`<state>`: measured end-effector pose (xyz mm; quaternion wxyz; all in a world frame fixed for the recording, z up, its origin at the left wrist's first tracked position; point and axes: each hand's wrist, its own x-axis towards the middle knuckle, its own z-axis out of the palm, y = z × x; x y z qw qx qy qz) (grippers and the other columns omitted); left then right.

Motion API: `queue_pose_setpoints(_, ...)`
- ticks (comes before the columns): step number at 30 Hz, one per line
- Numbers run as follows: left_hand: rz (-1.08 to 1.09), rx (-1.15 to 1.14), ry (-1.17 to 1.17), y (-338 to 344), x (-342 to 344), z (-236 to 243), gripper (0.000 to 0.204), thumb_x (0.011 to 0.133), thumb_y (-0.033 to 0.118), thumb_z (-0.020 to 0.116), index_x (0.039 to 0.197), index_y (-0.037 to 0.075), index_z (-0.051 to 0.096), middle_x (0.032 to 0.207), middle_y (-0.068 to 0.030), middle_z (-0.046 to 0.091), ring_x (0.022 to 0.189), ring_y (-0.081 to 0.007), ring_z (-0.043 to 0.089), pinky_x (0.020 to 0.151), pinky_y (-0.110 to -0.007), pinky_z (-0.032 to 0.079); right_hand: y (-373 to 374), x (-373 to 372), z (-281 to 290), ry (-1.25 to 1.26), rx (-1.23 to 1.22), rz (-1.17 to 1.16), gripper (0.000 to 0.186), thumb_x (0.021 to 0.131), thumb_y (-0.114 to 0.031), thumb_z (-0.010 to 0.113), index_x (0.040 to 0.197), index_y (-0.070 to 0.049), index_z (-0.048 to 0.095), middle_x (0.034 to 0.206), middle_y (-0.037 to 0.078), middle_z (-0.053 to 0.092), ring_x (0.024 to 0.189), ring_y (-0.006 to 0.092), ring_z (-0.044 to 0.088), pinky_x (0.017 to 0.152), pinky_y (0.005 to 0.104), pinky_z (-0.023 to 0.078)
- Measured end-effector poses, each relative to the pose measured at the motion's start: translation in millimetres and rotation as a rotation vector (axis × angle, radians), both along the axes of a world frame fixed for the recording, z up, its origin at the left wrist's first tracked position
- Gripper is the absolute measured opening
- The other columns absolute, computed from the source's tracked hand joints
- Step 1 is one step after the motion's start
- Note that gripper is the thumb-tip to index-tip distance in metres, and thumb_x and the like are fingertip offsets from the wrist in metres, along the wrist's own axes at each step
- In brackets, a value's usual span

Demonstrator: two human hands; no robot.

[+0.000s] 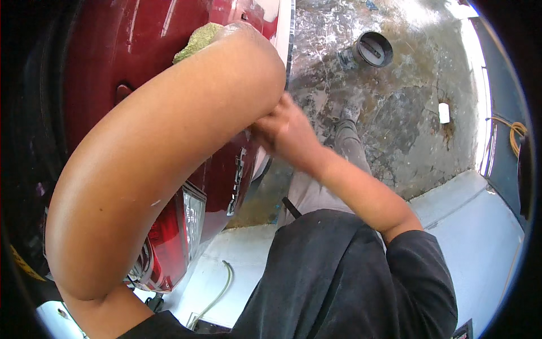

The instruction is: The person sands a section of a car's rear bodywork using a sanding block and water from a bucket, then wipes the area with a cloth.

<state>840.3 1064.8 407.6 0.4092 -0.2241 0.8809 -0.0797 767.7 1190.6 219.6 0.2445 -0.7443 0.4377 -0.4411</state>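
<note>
A dark red car (152, 39) fills the left side, with a red and clear tail light (175, 237) and chrome lettering (236, 181) on its rear. My left forearm arches across this rear part. At its far end, my left hand (240, 31) is bent over against the car, its fingers mostly hidden. A rough yellow-green cloth (197, 42) sticks out from under that hand, on the red paint. Partly behind the left forearm is my right hand (285, 133), blurred by motion, close to the car's rear edge. Whether it holds anything does not show.
A dark bucket (374, 49) with greyish contents stands on the stained concrete floor (406, 85). A small white object (444, 113) lies farther right, near a coiled orange hose (516, 135). A pale green hose (223, 288) lies below the tail light. My shoe (350, 113) is beside the car.
</note>
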Motion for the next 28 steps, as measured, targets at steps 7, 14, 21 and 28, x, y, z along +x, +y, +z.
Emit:
queue_pose_setpoints(7, 0.088, -0.046, 0.006, -4, -9, 4, 0.017, 0.085, 0.016, 0.077, 0.099, 0.01, 0.085, 0.099, -0.0138, 0.081, 0.099, -0.0328, 0.079, 0.083, -0.046, 0.064, -36, -29, -13, 0.141, 0.14, -0.071, 0.036, 0.089, -0.017, 0.074, 0.125, -0.02, 0.076, 0.133, 0.005, 0.07, 0.1, 0.0366, 0.064, 0.087, 0.0479, 0.059)
queue_pose_setpoints(14, 0.115, 0.097, -0.094, -5, -24, 21, 0.016, 0.085, 0.01, 0.075, 0.098, 0.009, 0.084, 0.101, -0.0149, 0.08, 0.105, -0.034, 0.077, 0.089, -0.047, 0.062, -50, -37, -25, 0.162, 0.18, -0.057, 0.03, 0.093, -0.022, 0.074, 0.122, -0.019, 0.078, 0.129, 0.005, 0.071, 0.098, 0.036, 0.067, 0.086, 0.047, 0.061)
queue_pose_setpoints(21, 0.167, 0.065, 0.052, -15, -25, 7, 0.015, 0.087, 0.011, 0.072, 0.1, 0.008, 0.08, 0.098, -0.0156, 0.078, 0.103, -0.0349, 0.075, 0.092, -0.048, 0.059, -21, -99, -34, 0.021, 0.314, -0.109, 0.035, 0.095, -0.019, 0.075, 0.129, -0.011, 0.075, 0.133, 0.025, 0.067, 0.121, 0.0454, 0.065, 0.099, 0.0496, 0.056)
queue_pose_setpoints(28, 0.184, 0.011, 0.461, -17, -35, 12, 0.031, 0.089, 0.018, 0.075, 0.119, 0.01, 0.074, 0.119, -0.0123, 0.075, 0.106, -0.0328, 0.071, 0.091, -0.049, 0.058, 21, -161, 48, -0.208, 0.658, 0.256, 0.107, 0.091, -0.018, 0.082, 0.174, -0.021, 0.016, 0.169, 0.018, 0.037, 0.147, 0.0331, 0.051, 0.119, 0.0433, 0.047)
